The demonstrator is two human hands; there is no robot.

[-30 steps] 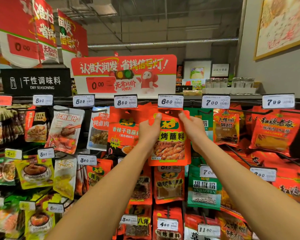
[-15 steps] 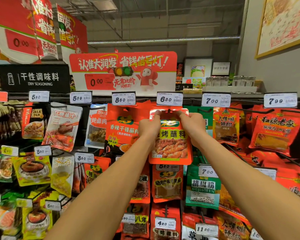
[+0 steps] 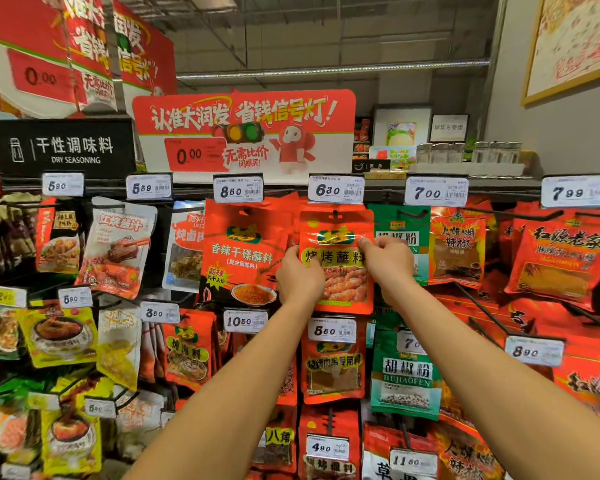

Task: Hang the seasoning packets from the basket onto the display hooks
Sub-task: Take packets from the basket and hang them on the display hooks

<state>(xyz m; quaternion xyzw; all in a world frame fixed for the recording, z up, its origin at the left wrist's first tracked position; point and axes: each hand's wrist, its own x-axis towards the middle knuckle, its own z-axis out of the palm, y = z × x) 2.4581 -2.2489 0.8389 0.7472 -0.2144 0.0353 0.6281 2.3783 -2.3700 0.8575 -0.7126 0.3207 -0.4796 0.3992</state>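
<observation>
Head view, looking up at a wall of hanging seasoning packets under a row of price tags. At far left hangs a black sign [image 3: 63, 147] reading "Dry Seasoning". Moving right, a large red packet [image 3: 245, 251] hangs below the 8.50 tag. Beside it, the left hand [image 3: 298, 277] holds the left edge of a smaller red packet [image 3: 338, 261], thumb on its front and fingers apparently curled behind. This packet sits directly beneath the 6.30 price tag [image 3: 336, 190], with the hole at its top on the hook [image 3: 335, 213] (the hook's tip shows as a dark dot there). The right hand [image 3: 388, 263] pinches the packet's right edge, fingertips on its front. Further right hang green packets [image 3: 400, 233] and more red ones.

Judging from this, the packet looks hung or nearly seated; what remains is letting go and fetching the next. The basket is out of sight, so how many packets are left cannot be told.
</observation>
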